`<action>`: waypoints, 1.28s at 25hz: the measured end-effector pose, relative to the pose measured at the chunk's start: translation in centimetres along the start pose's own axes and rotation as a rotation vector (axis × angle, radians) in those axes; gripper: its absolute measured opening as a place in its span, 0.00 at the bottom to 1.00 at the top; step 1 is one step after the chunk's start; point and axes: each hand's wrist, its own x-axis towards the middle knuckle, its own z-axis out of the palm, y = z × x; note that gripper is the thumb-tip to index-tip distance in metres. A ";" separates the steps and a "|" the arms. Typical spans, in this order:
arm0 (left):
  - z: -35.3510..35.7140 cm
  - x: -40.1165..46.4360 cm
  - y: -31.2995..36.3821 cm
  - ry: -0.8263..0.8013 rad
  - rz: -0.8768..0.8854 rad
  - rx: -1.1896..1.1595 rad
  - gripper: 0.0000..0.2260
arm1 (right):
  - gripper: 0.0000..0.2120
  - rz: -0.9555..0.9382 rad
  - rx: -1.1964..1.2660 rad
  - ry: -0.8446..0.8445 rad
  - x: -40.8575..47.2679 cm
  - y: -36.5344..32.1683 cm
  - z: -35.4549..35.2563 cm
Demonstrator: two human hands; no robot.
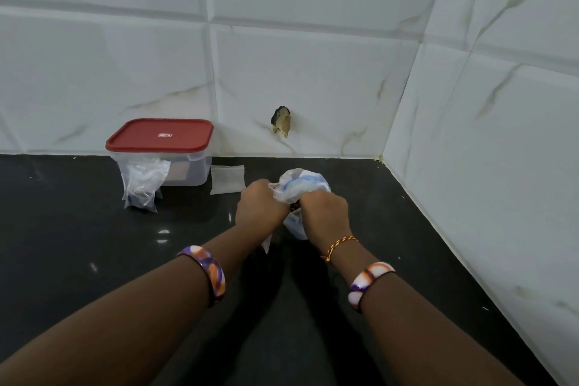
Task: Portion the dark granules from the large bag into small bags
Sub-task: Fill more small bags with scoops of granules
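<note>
The large bag (302, 186) — crumpled white plastic with blue print — is held just above the dark table (78, 244), near the corner of the tiled walls. It is gripped from both sides: the left hand (260, 205) is curled round its left part, the right hand (324, 213) round its neck, where a little dark content shows between the fists. Whether it is being opened or closed cannot be told. To the left, one small bag (142, 183) stands against a red-lidded container (163, 150), dark granules showing at its bottom — one portion is judged done. An empty small bag (227, 178) lies flat beside the container, so at least one portion is judged left.
</note>
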 end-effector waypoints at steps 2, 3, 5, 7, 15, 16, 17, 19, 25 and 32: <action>0.0 0.5 0.9 0.073 -0.081 -0.168 0.08 | 0.09 0.083 0.110 -0.006 0.0 0.9 0.4; 0.4 1.0 1.7 0.114 -0.108 -0.242 0.09 | 0.10 0.138 0.186 -0.043 0.1 1.3 0.5; 1.6 1.9 3.7 0.138 -0.080 -0.300 0.09 | 0.12 0.264 0.303 -0.092 0.5 2.7 1.4; 2.9 2.5 5.8 0.027 0.075 -0.287 0.09 | 0.11 0.388 0.445 -0.042 1.1 4.3 2.1; 4.1 3.2 5.2 -0.139 0.355 -0.140 0.14 | 0.12 0.585 0.792 -0.028 1.2 6.5 3.7; 3.9 3.2 4.9 -0.084 0.329 -0.133 0.15 | 0.12 0.582 0.783 -0.010 1.1 6.6 3.4; 3.7 3.2 4.7 -0.037 0.300 -0.118 0.16 | 0.13 0.582 0.784 0.015 0.9 6.8 3.2; 3.1 3.1 4.7 0.017 0.236 -0.059 0.23 | 0.12 0.629 0.837 0.054 0.2 7.0 2.5; 3.0 1.5 4.4 -0.112 0.165 -0.078 0.33 | 0.08 0.796 1.068 0.101 -2.4 7.4 1.1; 2.6 1.1 2.5 -0.146 0.175 -0.076 0.29 | 0.12 0.775 1.065 0.085 -4.4 7.9 0.3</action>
